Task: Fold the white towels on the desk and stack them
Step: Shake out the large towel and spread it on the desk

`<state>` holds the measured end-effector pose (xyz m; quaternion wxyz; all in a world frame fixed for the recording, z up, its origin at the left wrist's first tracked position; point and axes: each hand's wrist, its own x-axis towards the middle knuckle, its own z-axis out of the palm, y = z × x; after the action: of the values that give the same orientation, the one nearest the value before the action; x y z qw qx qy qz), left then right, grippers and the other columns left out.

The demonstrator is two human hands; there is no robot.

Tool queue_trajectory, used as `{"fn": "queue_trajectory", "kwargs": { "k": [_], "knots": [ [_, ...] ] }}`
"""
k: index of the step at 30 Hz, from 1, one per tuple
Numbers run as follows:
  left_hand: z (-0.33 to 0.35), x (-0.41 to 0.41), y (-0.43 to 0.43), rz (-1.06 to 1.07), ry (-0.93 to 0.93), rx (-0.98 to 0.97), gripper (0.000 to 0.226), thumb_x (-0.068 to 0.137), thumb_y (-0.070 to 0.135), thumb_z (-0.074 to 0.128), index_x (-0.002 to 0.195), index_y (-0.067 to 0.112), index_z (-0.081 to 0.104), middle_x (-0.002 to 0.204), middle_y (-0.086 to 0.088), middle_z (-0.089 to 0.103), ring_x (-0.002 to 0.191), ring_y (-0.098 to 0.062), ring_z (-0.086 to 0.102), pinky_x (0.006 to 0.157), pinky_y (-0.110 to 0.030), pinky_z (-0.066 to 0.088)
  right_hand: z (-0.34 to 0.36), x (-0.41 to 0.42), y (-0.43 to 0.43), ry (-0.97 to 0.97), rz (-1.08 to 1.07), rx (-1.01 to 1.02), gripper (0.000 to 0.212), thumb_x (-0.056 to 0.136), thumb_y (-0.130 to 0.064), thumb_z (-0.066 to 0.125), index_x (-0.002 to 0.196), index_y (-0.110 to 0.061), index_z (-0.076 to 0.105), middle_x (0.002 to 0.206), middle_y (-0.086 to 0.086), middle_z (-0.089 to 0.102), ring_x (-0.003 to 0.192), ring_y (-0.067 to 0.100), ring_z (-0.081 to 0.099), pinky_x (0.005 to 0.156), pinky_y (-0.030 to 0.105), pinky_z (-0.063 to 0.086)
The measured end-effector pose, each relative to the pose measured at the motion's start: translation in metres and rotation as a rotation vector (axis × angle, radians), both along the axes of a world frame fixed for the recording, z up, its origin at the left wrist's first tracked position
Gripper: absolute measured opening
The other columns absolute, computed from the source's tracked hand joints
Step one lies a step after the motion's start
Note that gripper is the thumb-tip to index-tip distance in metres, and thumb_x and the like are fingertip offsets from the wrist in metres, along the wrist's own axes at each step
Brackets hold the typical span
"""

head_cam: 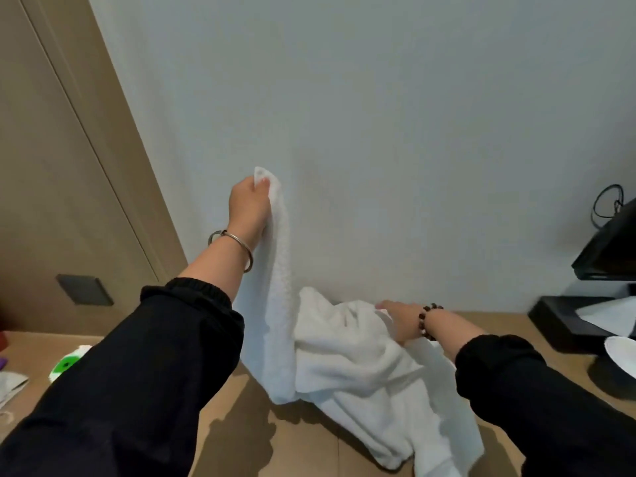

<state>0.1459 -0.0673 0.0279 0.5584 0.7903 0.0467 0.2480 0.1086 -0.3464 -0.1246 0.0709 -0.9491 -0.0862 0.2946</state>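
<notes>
Where the left hand (249,201) is raised against the wall (378,132), thumb and curled fingers pinch one corner of a white towel (280,270). A small tip of cloth stands above the pinch, and the rest hangs below it as a narrow strip, its lower end down at the desk (241,442). Beside the foot of that strip, lower and to the right of the pinch: towel heap (361,366), crumpled on the desk against the wall; whether strip and heap are one cloth or several cannot be told. Right hand (399,318): laid on the heap, fingers sunk among the folds, so whether it grips or only rests cannot be made out. Metal bangle (237,249) on the left wrist; beaded bracelet (426,321) on the right. Far left of the pinch, low: green-and-white packet (65,364), half hidden behind the left sleeve (137,390), print too blurred to read. Far right of the heap: black tray (550,321) holding white paper (609,315), a white dish (619,356) and a dark screen (609,249), each cut off by the frame edge.
</notes>
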Motion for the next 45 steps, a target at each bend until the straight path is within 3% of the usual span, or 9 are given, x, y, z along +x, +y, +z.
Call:
{"fn": "queue_trajectory", "kwargs": {
  "k": [4, 8, 11, 18, 23, 30, 34, 40, 45],
  "knots": [
    [-0.013, -0.002, -0.009, -0.033, 0.013, 0.036, 0.040, 0.099, 0.027, 0.038, 0.062, 0.022, 0.024, 0.061, 0.005, 0.024, 0.054, -0.011, 0.020, 0.040, -0.020, 0.016, -0.025, -0.015, 0.003, 0.288, 0.120, -0.121, 0.088, 0.078, -0.009, 0.065, 0.149, -0.026, 0.016, 0.150, 0.002, 0.032, 0.133, 0.024, 0.035, 0.106, 0.037, 0.036],
    [-0.016, -0.003, -0.019, -0.081, 0.010, 0.043, 0.039, 0.100, 0.030, 0.037, 0.064, 0.022, 0.023, 0.062, 0.004, 0.021, 0.055, -0.011, 0.018, 0.041, -0.021, 0.013, -0.027, -0.019, 0.001, 0.257, 0.105, -0.095, 0.016, 0.080, -0.012, 0.065, 0.072, -0.024, 0.059, 0.080, -0.008, 0.058, 0.082, 0.014, 0.051, 0.072, 0.024, 0.043],
    [-0.015, -0.005, -0.027, -0.135, 0.017, 0.045, 0.038, 0.098, 0.027, 0.040, 0.063, 0.021, 0.027, 0.061, 0.003, 0.023, 0.057, -0.012, 0.021, 0.043, -0.022, 0.016, -0.014, -0.017, -0.001, 0.187, -0.002, 0.004, 0.009, 0.085, -0.017, 0.064, 0.080, -0.025, 0.061, 0.085, -0.005, 0.060, 0.085, 0.016, 0.054, 0.078, 0.026, 0.047],
    [-0.023, -0.023, -0.069, -0.718, 0.366, 0.816, 0.053, 0.075, 0.057, 0.068, 0.117, 0.026, 0.060, 0.114, 0.007, 0.062, 0.108, -0.013, 0.056, 0.085, -0.021, 0.040, 0.111, 0.005, 0.020, -0.144, -0.547, 1.156, 0.022, 0.091, -0.005, 0.058, 0.069, -0.010, 0.059, 0.068, 0.002, 0.058, 0.063, 0.014, 0.054, 0.059, 0.024, 0.045],
    [-0.030, -0.021, -0.081, -0.611, 0.245, 0.517, 0.024, 0.075, 0.034, 0.075, 0.062, 0.019, 0.062, 0.061, 0.010, 0.056, 0.060, -0.006, 0.051, 0.051, -0.012, 0.035, 0.156, 0.008, 0.029, -0.485, -0.444, 1.101, 0.017, 0.085, -0.017, 0.069, 0.069, -0.017, 0.062, 0.067, -0.001, 0.061, 0.059, 0.009, 0.055, 0.059, 0.023, 0.045],
    [-0.007, -0.018, -0.053, -0.389, 0.227, 0.147, 0.022, 0.070, 0.035, 0.069, 0.058, 0.019, 0.061, 0.061, 0.008, 0.059, 0.060, -0.009, 0.054, 0.057, -0.024, 0.043, 0.104, -0.011, 0.010, 0.020, -0.205, 0.849, 0.029, 0.081, -0.020, 0.074, 0.107, -0.010, 0.067, 0.108, 0.006, 0.070, 0.098, 0.022, 0.066, 0.092, 0.038, 0.052],
    [0.024, -0.010, -0.045, -0.219, 0.098, 0.032, 0.022, 0.081, 0.028, 0.067, 0.061, 0.020, 0.060, 0.061, 0.006, 0.059, 0.060, -0.011, 0.055, 0.055, -0.024, 0.043, 0.109, -0.001, 0.021, -0.174, -0.336, 0.691, 0.029, 0.088, -0.029, 0.066, 0.099, -0.002, 0.067, 0.098, 0.011, 0.068, 0.093, 0.030, 0.064, 0.085, 0.037, 0.049],
    [0.124, 0.004, -0.028, 0.027, -0.277, 0.055, 0.030, 0.080, 0.027, 0.063, 0.056, 0.017, 0.049, 0.053, 0.007, 0.048, 0.053, -0.011, 0.043, 0.047, -0.022, 0.034, 0.289, 0.016, 0.050, -0.913, -0.569, 1.092, 0.027, 0.094, -0.019, 0.048, 0.074, -0.003, 0.057, 0.068, 0.007, 0.050, 0.064, 0.018, 0.040, 0.040, 0.019, 0.028],
    [0.183, 0.002, -0.023, 0.101, -0.698, 0.242, 0.022, 0.084, 0.037, 0.061, 0.070, 0.025, 0.051, 0.068, 0.007, 0.059, 0.058, -0.006, 0.047, 0.050, -0.019, 0.033, 0.393, -0.008, 0.068, -1.638, -0.418, 1.571, 0.028, 0.080, 0.007, 0.041, 0.062, -0.014, 0.045, 0.059, -0.008, 0.039, 0.055, 0.002, 0.036, 0.046, 0.014, 0.027]
  ]
}}
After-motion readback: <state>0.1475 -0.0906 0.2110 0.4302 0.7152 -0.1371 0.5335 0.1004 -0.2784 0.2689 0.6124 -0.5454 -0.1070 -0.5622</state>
